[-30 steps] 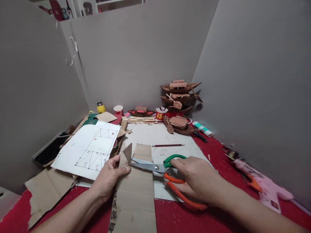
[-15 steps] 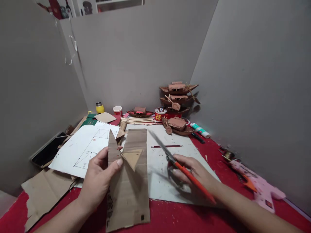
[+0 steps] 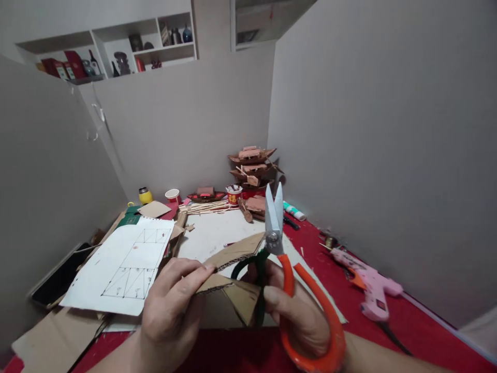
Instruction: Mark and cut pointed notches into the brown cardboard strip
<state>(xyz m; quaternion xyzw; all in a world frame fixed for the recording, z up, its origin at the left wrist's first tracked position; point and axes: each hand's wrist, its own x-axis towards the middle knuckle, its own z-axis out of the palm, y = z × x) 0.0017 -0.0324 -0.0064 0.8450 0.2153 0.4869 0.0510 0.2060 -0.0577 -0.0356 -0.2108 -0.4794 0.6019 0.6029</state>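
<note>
Cardboard piece is up in the air in front of you, above the red table cover, between your two hands. Your left hand pinches its left end: the thumb lies on top and the other fingers are curled under it, pressed together. Your right hand is closed around the handles of the scissors, with the orange loop around the hand and the green loop close to the cardboard. The blades stand upward, almost together, with only a thin gap at the tips. The right end of the piece touches the scissors near the pivot.

You can see the piece is corrugated. It looks light and rather stiff, but it will probably bend or crush easily along the flutes. Take it by the flat faces close to an edge, not by the hanging triangular flap. Its long axis goes from your left hand up to the right, toward the scissors, and the open fluted edge faces you. Behind it lies a white sheet with drawn lines, and at the right a pink glue gun.
</note>
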